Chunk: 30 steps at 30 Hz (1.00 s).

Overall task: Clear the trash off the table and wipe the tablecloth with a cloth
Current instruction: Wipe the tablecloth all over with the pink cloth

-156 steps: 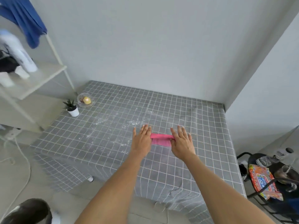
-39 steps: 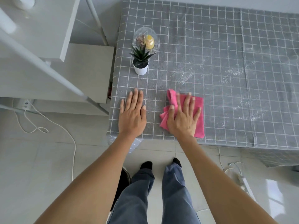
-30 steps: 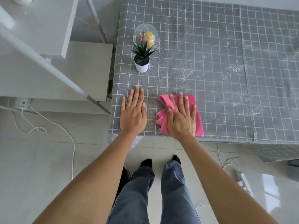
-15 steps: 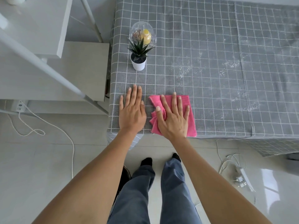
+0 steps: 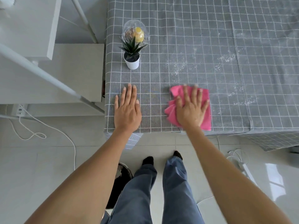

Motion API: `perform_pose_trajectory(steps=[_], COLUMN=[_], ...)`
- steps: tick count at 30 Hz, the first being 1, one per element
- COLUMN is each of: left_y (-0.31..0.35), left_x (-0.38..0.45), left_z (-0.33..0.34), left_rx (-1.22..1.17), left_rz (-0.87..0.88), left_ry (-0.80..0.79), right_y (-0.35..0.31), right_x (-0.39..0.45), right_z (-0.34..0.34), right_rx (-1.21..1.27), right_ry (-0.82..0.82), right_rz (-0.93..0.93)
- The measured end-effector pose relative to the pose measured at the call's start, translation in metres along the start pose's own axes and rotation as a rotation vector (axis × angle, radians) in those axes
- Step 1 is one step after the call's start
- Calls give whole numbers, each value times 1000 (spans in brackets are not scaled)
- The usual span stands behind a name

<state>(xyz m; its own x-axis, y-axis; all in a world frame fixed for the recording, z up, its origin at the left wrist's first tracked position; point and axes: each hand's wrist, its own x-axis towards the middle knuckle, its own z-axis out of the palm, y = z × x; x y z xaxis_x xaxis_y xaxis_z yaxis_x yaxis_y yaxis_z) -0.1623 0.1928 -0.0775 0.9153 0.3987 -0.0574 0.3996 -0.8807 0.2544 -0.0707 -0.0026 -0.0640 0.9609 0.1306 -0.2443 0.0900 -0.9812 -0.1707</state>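
Note:
A grey checked tablecloth (image 5: 202,38) covers the table. My right hand (image 5: 191,109) presses flat, fingers spread, on a crumpled pink cloth (image 5: 205,122) near the table's front edge. My left hand (image 5: 127,110) rests flat on the tablecloth at the front left corner, fingers straight. White powdery specks (image 5: 179,68) lie scattered across the middle and right of the tablecloth.
A small potted plant in a white pot (image 5: 131,60) stands at the left, with a clear glass dish (image 5: 135,33) holding small items just behind it. A white shelf frame (image 5: 48,78) stands left of the table. Cables (image 5: 32,135) lie on the floor.
My right hand has slid the pink cloth to the right along the front edge, away from my left hand. My left hand has stayed in place.

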Motion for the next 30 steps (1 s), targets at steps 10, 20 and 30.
perform_pose_trajectory(steps=[10,20,30], left_y=[1,1,2], left_x=[1,0,0], left_z=[2,-1,-1], left_rx=[2,5,5], left_rz=[-15,-1,-13], left_ry=[16,11,4], right_y=[-29,-11,-46], right_x=[-6,6,-16], right_z=[2,-1,8], right_rx=[94,111,47], right_ry=[25,23,-38], right_rz=[54,102,-255])
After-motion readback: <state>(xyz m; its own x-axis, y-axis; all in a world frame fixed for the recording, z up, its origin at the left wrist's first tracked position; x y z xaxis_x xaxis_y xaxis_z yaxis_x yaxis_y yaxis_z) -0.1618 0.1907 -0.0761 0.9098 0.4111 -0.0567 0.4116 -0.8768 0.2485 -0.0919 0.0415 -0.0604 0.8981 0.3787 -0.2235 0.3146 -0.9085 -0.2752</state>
